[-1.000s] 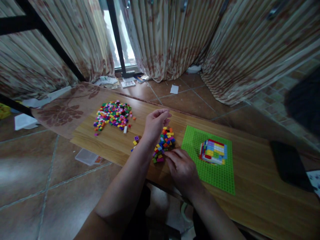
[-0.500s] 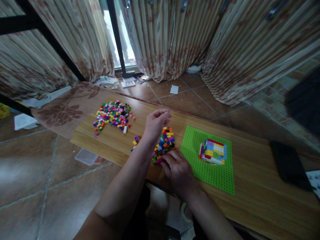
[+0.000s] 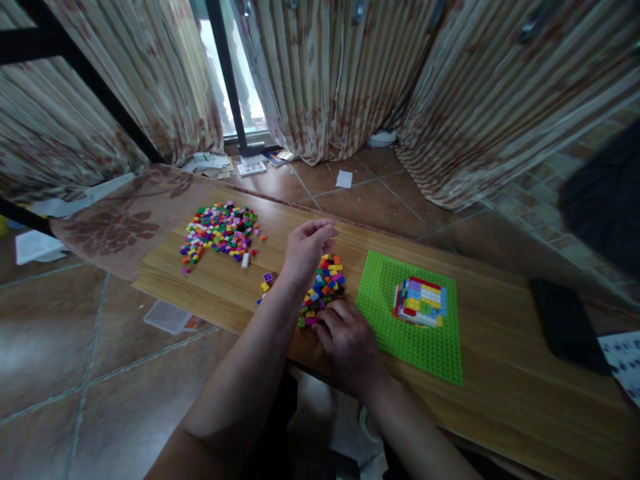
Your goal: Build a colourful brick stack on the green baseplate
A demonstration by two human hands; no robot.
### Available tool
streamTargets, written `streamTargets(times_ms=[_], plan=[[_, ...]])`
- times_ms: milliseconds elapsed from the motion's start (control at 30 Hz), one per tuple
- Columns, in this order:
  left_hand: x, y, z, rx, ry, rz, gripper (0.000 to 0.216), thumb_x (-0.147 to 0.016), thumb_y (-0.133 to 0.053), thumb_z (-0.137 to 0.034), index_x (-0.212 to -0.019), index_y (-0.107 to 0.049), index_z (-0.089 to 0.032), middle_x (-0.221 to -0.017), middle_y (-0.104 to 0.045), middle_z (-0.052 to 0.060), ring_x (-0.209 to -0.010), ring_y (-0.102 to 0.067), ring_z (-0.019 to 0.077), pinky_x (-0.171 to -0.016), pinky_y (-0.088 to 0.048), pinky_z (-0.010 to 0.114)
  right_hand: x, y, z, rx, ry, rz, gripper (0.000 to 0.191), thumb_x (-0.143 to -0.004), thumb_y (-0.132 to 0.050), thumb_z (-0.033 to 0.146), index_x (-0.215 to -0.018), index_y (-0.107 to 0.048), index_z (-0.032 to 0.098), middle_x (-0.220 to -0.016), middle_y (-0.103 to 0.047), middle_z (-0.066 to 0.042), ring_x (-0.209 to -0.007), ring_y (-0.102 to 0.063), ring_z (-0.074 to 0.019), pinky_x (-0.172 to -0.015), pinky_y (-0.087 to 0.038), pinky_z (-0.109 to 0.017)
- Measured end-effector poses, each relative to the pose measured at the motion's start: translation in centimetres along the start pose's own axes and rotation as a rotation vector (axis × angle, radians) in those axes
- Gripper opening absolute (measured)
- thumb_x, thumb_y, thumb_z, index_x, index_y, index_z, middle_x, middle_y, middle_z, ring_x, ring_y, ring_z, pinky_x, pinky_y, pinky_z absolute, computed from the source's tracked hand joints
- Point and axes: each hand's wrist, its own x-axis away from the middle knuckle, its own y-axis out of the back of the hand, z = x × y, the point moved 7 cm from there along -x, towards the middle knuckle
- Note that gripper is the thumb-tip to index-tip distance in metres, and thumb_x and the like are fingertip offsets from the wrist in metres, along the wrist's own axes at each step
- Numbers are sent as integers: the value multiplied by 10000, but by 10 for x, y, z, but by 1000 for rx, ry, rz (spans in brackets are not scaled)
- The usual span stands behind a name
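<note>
My left hand (image 3: 306, 250) hovers over the far side of the nearer pile of toy bricks (image 3: 327, 283), its fingers curled together; whatever they may hold is hidden. At the near right edge of this pile, my right hand (image 3: 350, 337) rests low with bent fingers. Its fingertips are beside a magenta brick (image 3: 311, 321), and I cannot make out what is between them. A green baseplate (image 3: 370, 300) lies to the right of my right hand. On it stands a small block-shaped build (image 3: 419, 302) of red, white, yellow, blue and green bricks.
A larger pile of mixed bricks (image 3: 220, 230) covers the left part of the wooden table (image 3: 200, 287). Several loose bricks, a purple one (image 3: 268, 277) among them, lie left of my left forearm. A dark flat object (image 3: 567, 327) and a printed sheet (image 3: 623, 360) are at the right.
The whole scene has slid slightly left in view. Both hands keep nearly the same poses over the nearer pile, and the build on the baseplate looks the same.
</note>
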Motion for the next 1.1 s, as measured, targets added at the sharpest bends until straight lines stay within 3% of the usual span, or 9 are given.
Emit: streamTargets(times_ms=[267,433,600,867,967,1100], plan=[[-1,0,-2,10,1,18,170,-642,-741,-238,-776,-678,-155,-718,-666,9,-572,-528,65,-595,-416,204,-1,20,-5,-104,-17,-120,150,-935,-559,205,-811,-644,194,-860,-653,-67,-837,-604,-211,-783,-499,-354],[0,-4,2,-63,29,79,240,-598,-788,-271,-778,-693,-142,-731,-678,29,-581,-537,74,-576,-422,195,-2,37,-21,-222,-149,-186,105,-930,-572,242,-866,-647,206,-884,-684,-44,-833,-639,-180,-783,-507,-317],[7,-21,7,-186,26,279,249,-623,-791,-330,-776,-711,-150,-723,-672,32,-578,-534,87,-557,-424,199,-1,62,-35,-274,-267,-330,74,-898,-599,224,-838,-642,218,-825,-678,-13,-773,-640,-150,-722,-505,-274],[31,-51,20,-544,8,824,278,-803,-656,-424,-771,-687,-150,-658,-579,-3,-604,-494,99,-560,-391,201,4,84,-51,-296,-381,-506,38,-853,-639,215,-816,-636,214,-767,-657,12,-683,-615,-123,-654,-506,-249],[34,-52,24,-616,25,913,320,-836,-620,-436,-720,-639,-138,-621,-516,-28,-586,-459,85,-547,-371,191,4,84,-53,-295,-386,-514,44,-850,-647,219,-809,-630,213,-773,-658,12,-690,-613,-125,-654,-503,-248],[35,-50,28,-638,77,926,315,-845,-616,-422,-728,-628,-130,-631,-521,-26,-588,-475,83,-556,-392,191,4,82,-55,-301,-409,-505,49,-856,-649,220,-811,-632,212,-768,-641,18,-670,-602,-117,-649,-492,-241]])
